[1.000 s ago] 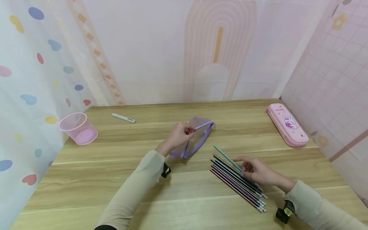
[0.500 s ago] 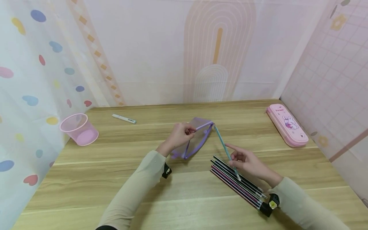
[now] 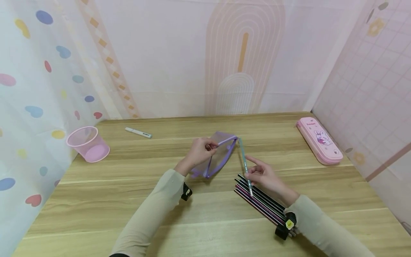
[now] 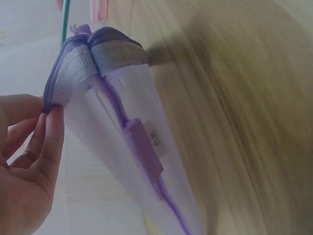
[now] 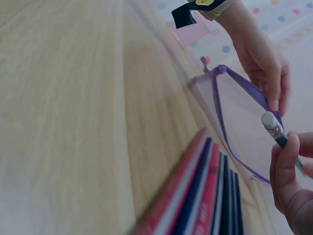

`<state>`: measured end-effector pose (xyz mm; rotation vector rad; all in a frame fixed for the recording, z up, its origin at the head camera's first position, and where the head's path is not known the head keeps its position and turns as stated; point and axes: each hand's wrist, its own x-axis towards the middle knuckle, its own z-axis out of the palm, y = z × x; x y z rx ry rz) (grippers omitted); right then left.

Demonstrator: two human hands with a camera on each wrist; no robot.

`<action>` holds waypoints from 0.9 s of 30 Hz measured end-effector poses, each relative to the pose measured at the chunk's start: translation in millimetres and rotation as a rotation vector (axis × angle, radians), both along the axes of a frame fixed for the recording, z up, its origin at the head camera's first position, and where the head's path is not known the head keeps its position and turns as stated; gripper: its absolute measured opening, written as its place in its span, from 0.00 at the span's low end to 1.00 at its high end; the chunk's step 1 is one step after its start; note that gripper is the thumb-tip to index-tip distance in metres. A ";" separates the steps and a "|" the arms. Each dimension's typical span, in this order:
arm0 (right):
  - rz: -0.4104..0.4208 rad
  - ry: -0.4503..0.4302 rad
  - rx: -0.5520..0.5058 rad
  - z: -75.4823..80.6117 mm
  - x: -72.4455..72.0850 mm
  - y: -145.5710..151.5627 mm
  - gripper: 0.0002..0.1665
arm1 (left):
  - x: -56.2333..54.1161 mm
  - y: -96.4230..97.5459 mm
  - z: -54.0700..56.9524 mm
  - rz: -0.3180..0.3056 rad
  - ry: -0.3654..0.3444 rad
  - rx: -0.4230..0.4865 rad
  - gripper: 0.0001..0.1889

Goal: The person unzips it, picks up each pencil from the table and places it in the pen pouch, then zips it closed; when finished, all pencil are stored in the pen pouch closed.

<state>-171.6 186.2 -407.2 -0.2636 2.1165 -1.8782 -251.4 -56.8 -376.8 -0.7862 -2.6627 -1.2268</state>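
Observation:
My left hand (image 3: 199, 151) pinches the upper zipper edge of a translucent purple zip pouch (image 3: 221, 157), whose mouth gapes toward the right. In the left wrist view the fingertips and thumb grip the dark purple zipper (image 4: 48, 90). A teal pencil (image 3: 243, 157) with a white eraser end is pinched in my right hand (image 3: 264, 178), between thumb and fingers. Its far end is by the right corner of the pouch's mouth; whether it touches cannot be told. Below the right hand lie several dark and red pencils (image 3: 257, 203) side by side, partly covered by the wrist camera.
A pink see-through cup (image 3: 88, 144) stands tilted at the left. Behind it to the right lies a white marker (image 3: 138, 132). A pink pencil case (image 3: 320, 141) with a rabbit print rests at the far right of the wooden table (image 3: 205, 221). Patterned curtains surround the table.
My right hand has lifted the teal pencil from beside the others and moved it left, turning it more upright toward the pouch. The left hand and pouch have stayed in place.

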 end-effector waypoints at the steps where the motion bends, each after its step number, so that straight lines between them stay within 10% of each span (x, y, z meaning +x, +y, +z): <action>1: -0.009 -0.011 -0.007 -0.9 -0.8 -2.9 0.41 | 0.4 0.1 -0.3 0.003 0.003 0.006 0.08; 27: -0.164 -0.171 -0.081 -0.3 -30.2 -59.1 0.36 | 3.3 9.4 -9.6 0.033 -0.070 0.032 0.08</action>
